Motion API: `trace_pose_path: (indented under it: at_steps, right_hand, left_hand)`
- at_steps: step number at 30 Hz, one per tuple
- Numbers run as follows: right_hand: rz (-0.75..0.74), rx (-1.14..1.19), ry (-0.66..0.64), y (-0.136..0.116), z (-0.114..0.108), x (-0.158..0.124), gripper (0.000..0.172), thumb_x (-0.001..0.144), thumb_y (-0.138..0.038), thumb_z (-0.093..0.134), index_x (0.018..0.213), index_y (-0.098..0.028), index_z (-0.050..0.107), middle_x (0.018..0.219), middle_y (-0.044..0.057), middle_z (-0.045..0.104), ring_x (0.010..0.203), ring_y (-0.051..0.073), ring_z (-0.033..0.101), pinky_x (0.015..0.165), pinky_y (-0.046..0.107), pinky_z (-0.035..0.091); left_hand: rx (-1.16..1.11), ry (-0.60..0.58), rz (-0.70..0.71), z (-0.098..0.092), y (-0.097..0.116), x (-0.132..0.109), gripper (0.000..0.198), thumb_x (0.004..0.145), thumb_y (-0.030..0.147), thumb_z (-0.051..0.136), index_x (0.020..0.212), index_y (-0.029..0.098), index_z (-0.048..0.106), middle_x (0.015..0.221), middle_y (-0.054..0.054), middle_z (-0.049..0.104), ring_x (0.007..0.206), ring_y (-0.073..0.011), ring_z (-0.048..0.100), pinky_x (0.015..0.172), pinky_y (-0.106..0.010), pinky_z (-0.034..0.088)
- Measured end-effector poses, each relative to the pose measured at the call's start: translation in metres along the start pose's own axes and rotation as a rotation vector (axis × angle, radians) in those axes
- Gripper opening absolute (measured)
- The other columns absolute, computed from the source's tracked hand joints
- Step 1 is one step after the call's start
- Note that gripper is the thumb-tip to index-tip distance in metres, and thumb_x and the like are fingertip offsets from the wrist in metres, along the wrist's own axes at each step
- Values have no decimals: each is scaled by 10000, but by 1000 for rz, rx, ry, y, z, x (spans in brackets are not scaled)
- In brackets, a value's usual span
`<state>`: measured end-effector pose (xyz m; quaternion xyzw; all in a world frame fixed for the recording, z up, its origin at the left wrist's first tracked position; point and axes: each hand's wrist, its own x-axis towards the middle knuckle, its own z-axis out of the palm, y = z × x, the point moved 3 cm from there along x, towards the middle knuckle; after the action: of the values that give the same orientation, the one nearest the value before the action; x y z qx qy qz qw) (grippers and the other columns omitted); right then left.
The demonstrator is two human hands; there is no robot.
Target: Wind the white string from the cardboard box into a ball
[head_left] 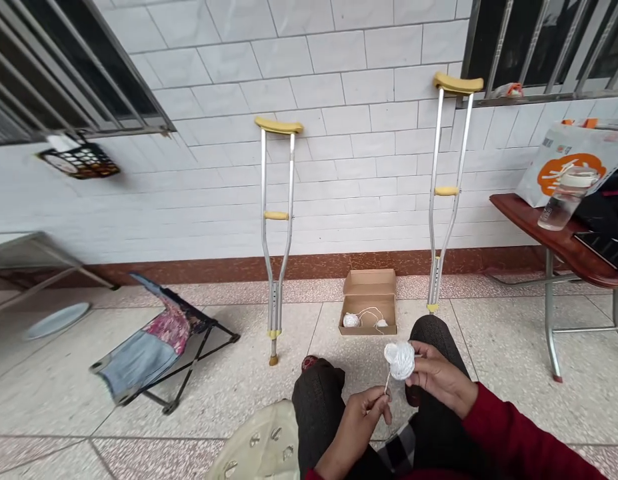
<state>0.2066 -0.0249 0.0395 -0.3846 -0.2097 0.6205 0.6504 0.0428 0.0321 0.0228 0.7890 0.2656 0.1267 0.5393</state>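
Note:
A small ball of white string (399, 360) sits at the fingertips of my right hand (439, 379), which grips it from the right. My left hand (356, 427) pinches a thin white strand or stick (387, 383) that runs up into the ball. The hands are close together above my dark trousered knees (433, 340). Farther ahead on the floor, an open cardboard box (369, 283) holds white string balls (351, 321) joined by loose strands.
Two aluminium crutches (276, 227) with yellow grips lean on the tiled wall. A folding stool with a patchwork seat (153, 340) lies to the left. A wooden-topped table (549, 230) at right carries a water bottle (566, 200) and a printed bag (569, 163).

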Motion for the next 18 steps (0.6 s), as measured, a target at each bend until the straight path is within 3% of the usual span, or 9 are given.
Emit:
trace_pose_path:
  at_steps: [5,9,13,15,18]
  right_hand:
    - [-74,11,146,6,10,26,323,564,-219,840,801,-134,638,740,-3,640,585,95,571,540,216,472]
    - [-170,-50,135,-7,14,38,296,617,-237,787,846,-155,620,810,-2,623,620,108,575,555,236,479]
    - [-353,-539,209,-11,-8,48,269,595,-134,711,834,-182,597,811,-16,595,712,133,539,577,228,433]
    - [-342,-810,175,7,-20,45,274,535,-48,679,760,-179,596,727,-45,565,703,120,499,601,217,396]
    - [-195,-894,-35,45,-26,24,289,451,-2,693,677,-160,607,637,-71,559,615,92,469,570,205,358]
  left_hand:
    - [-64,48,-47,2,-6,-8,410,949,521,389,846,165,565,530,13,616,526,-142,516,623,-234,378]
    - [50,44,-56,2,-14,-22,412,960,501,371,818,170,571,552,8,622,563,-150,545,647,-234,383]
    - [193,-72,-49,7,-5,-34,463,975,440,361,629,177,521,562,2,602,579,-140,546,655,-225,377]
    - [308,-64,0,0,6,-34,464,968,413,381,592,178,515,589,-9,596,617,-148,546,651,-229,363]
    - [446,19,75,-20,17,-27,406,940,379,428,609,181,552,631,-23,590,693,-173,547,661,-240,348]
